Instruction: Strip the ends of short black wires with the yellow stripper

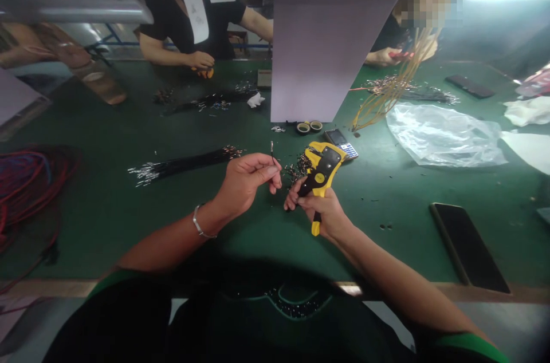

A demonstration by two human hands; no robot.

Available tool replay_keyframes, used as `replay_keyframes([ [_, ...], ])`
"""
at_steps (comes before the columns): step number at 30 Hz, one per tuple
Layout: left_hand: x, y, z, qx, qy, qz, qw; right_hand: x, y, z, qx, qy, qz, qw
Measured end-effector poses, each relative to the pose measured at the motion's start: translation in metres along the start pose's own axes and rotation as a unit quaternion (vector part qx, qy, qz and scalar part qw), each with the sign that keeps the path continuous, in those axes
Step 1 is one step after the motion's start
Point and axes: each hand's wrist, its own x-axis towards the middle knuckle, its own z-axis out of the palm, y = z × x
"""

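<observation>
Between the thumb and fingers of my left hand (247,182) is a short black wire (272,152), its pale metal end pointing up. My right hand (322,208) is wrapped round the handles of a yellow and black wire stripper (323,171), whose jaws point up and to the left. Behind and between my hands lies a heap of small dark wire scraps (301,165). Left of my left hand, a bundle of black wires (184,165) lies on the green table, with silvery tips at one end and coppery strands at the other.
A dark smartphone (470,245) lies near the front edge at right. Beyond the stripper are a keypad phone (339,138) and tape rolls (309,127). A plastic bag (447,134), red cable coils (34,185) and a white partition (318,54) stand around. Co-workers (189,31) sit opposite.
</observation>
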Motion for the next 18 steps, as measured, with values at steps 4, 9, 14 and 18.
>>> replay_keyframes([
  [4, 0.003, 0.005, -0.002, -0.004, 0.016, 0.002, 1.0, 0.002, 0.001, -0.005, -0.039, 0.004, -0.036, 0.999],
  [9, 0.003, 0.002, -0.002, -0.005, 0.013, 0.007, 1.0, 0.01, -0.001, -0.019, -0.1, 0.071, -0.095, 0.988],
  [14, 0.004, 0.0, -0.001, -0.006, 0.015, -0.001, 1.0, 0.011, -0.014, -0.021, -0.158, 0.107, -0.108, 0.976],
  [18, 0.004, -0.002, 0.0, -0.012, 0.012, -0.024, 1.0, 0.005, -0.013, -0.015, -0.138, 0.06, -0.08, 0.985],
])
